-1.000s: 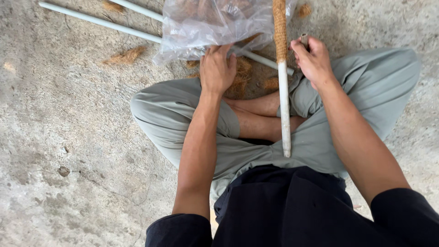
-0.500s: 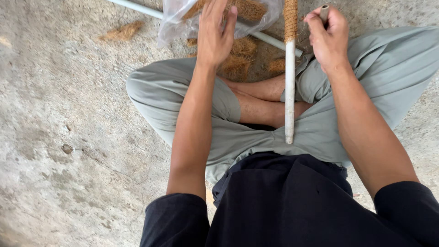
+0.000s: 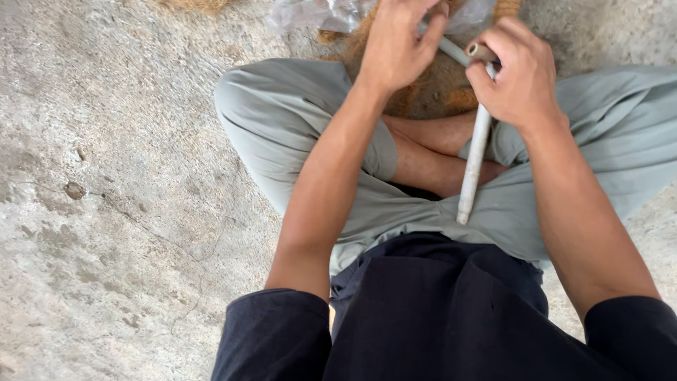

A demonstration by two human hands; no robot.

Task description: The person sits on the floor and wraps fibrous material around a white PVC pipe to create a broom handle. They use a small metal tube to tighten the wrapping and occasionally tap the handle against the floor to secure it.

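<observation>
Two hands meet at the top end of one pale grey pipe (image 3: 474, 166), and that pipe is what everything else sits around. Its long axis runs nearly straight toward me, tilted a little: the lower end rests on the grey trouser cloth (image 3: 296, 134) between my crossed legs, the upper end rises away from my body and disappears into my right hand (image 3: 518, 77). That hand is curled tight around the pipe's upper part, fingers pressed together in a fist, and a short brown tube-like stub (image 3: 481, 51) pokes out just above my knuckles; I cannot tell whether it is part of the pipe or a separate piece.

My left hand (image 3: 396, 46) sits just left of the pipe's top, fingers bent and half spread, resting on a second thin grey rod (image 3: 451, 49) that slants across behind the pipe. Whether it pinches the rod or only touches it is hidden by the fingers. So the right hand is the one on the pipe, and the left is near but apart from it.

Beyond the pipe's upper end lie brown coir fibre (image 3: 423, 92) and a crumpled clear plastic bag (image 3: 317, 13). Cracked concrete floor (image 3: 106, 212) spreads left of the pipe, with a small stone (image 3: 74, 190) well away.
</observation>
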